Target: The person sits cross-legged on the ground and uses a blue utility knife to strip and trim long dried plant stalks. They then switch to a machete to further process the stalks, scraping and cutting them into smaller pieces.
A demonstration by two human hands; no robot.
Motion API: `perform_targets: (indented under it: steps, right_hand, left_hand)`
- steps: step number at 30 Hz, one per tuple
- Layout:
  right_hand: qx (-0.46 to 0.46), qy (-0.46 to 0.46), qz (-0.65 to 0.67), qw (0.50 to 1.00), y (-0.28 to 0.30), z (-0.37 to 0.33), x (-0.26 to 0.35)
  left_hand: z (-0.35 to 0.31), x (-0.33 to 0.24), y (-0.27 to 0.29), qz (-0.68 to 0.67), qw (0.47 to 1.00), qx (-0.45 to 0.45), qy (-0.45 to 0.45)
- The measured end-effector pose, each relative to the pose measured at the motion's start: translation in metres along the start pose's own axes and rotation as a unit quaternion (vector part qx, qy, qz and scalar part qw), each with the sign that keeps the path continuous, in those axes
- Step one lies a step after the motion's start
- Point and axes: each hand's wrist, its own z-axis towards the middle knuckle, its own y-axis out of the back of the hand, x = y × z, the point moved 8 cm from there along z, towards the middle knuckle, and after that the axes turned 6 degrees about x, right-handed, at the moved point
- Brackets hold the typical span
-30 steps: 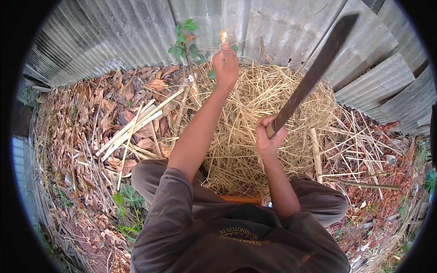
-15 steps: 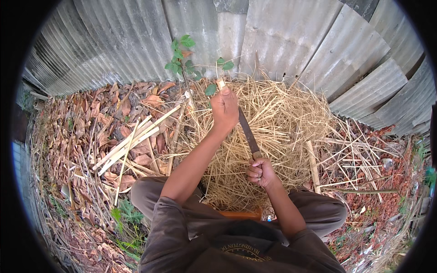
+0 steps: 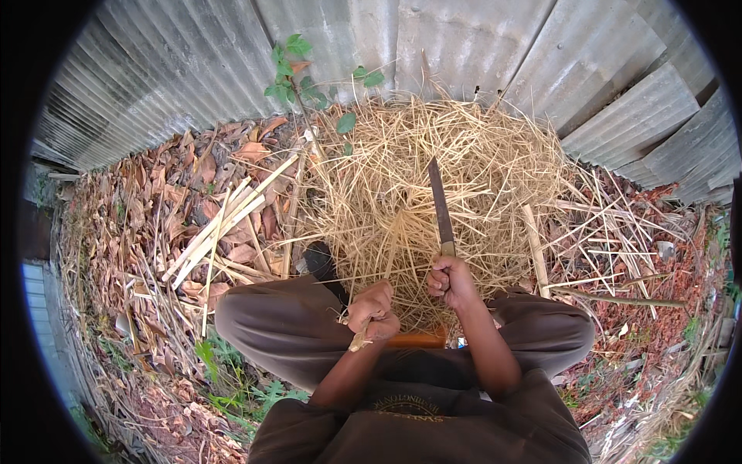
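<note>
My right hand (image 3: 452, 282) is closed around the handle of a long, dark-bladed knife (image 3: 440, 197). Its blade points away from me, over a heap of pale shavings (image 3: 479, 162). Close to my lap, my left hand (image 3: 371, 313) is curled round a pale bamboo strip (image 3: 359, 341), whose near end pokes out below the fist. The strip's other end blends into the shavings, so its length is hard to make out. The knife and the strip are apart.
Split bamboo sticks (image 3: 224, 224) lie on dry leaves (image 3: 166, 201) at the left. A thicker stick (image 3: 535, 247) and thin strips are at the right. Corrugated metal sheets (image 3: 471, 46) close off the far side, with a leafy plant (image 3: 290, 85) before them. Something orange (image 3: 417, 339) sits between my legs.
My left hand has come back from the far side of the shavings to near my lap with the strip. The knife has swung more upright in view, held in my right hand.
</note>
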Motion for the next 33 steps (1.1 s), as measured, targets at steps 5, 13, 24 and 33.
perform_targets:
  steps: [5,13,24,33]
  right_hand:
    - [0.005,0.017,0.002,1.0,0.013,-0.008,-0.003]
    - [-0.002,0.117,-0.113,0.987,-0.014,-0.051,0.008]
    - [-0.084,0.25,-0.44,0.858,-0.023,-0.027,0.007]
    - [-0.114,0.195,-0.543,0.809,-0.015,0.014,-0.029]
  left_hand:
    - [0.07,-0.098,-0.051,0.018,0.99,0.083,-0.111]
    - [0.161,-0.051,0.011,-0.066,0.993,-0.011,0.102]
    - [0.225,0.077,0.009,0.037,0.968,0.021,0.246]
    - [0.188,0.151,0.042,0.067,0.962,-0.004,0.266]
